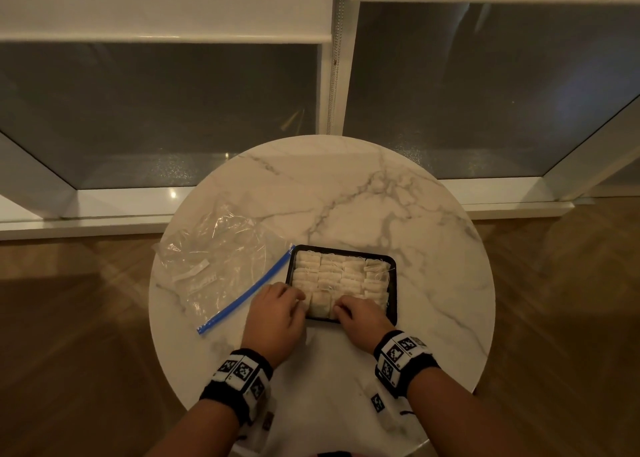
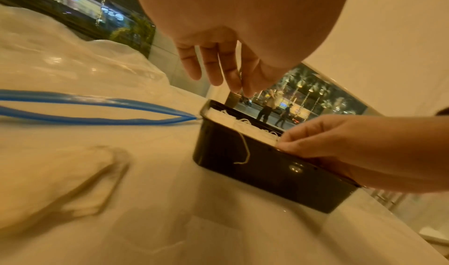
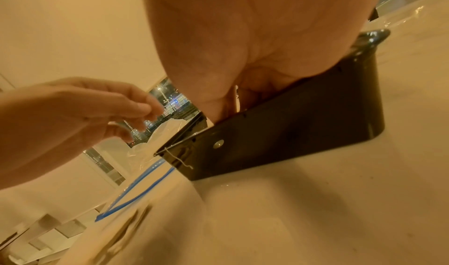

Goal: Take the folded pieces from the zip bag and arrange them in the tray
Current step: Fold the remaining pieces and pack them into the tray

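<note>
A black tray (image 1: 394, 283) sits on the round marble table (image 1: 346, 193), packed with rows of white folded pieces (image 1: 339, 273). My right hand (image 1: 343, 309) reaches over the near rim and pinches a folded piece (image 2: 272, 137) in the front row. My left hand (image 1: 296, 299) hovers at the tray's near left corner with relaxed fingers (image 2: 218, 73), holding nothing. The clear zip bag (image 1: 214, 259) lies flat to the left, its blue zip (image 1: 249, 290) open. Two pale strips (image 1: 194, 271) show inside it. A loose thread (image 2: 245, 150) hangs over the tray wall (image 2: 255, 173).
The table edge curves close behind both wrists. A small marker tag (image 1: 377, 403) lies near my right forearm. Bare marble stretches beyond and to the right of the tray. Windows and a wooden floor (image 1: 69, 318) surround the table.
</note>
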